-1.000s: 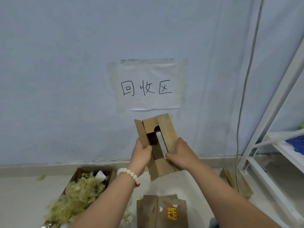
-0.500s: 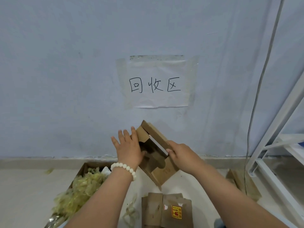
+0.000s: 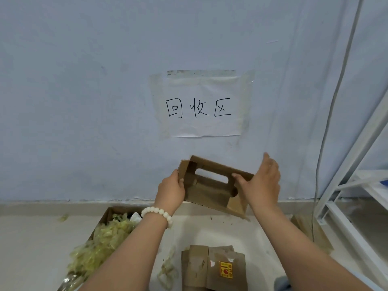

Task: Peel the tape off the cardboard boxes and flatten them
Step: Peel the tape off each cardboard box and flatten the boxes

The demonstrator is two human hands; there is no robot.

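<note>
Both forearms extend forward at chest level. The left hand (image 3: 171, 191), with a white bead bracelet (image 3: 157, 213) on the wrist, grips the left end flap of the cardboard box (image 3: 210, 192), thumb in front and fingers behind. The right hand (image 3: 261, 185) lies flat against the right end, fingers straight and pointing up, thumb resting on the upper edge. The box is held in the air in front of a pale blue wall (image 3: 84, 101), which carries a taped paper sign (image 3: 202, 106) with handwritten characters. On the light floor (image 3: 31, 248) below stand a carton of crumpled yellowish tape (image 3: 109, 238) at left and a stack of flattened cardboard (image 3: 212, 267) at centre. A white shelf frame (image 3: 357, 185) stands at right. The box's long axis runs left to right, sloping down toward the right; its open side faces the person, and a handle slot (image 3: 212, 175) shows in the rear panel.
</note>
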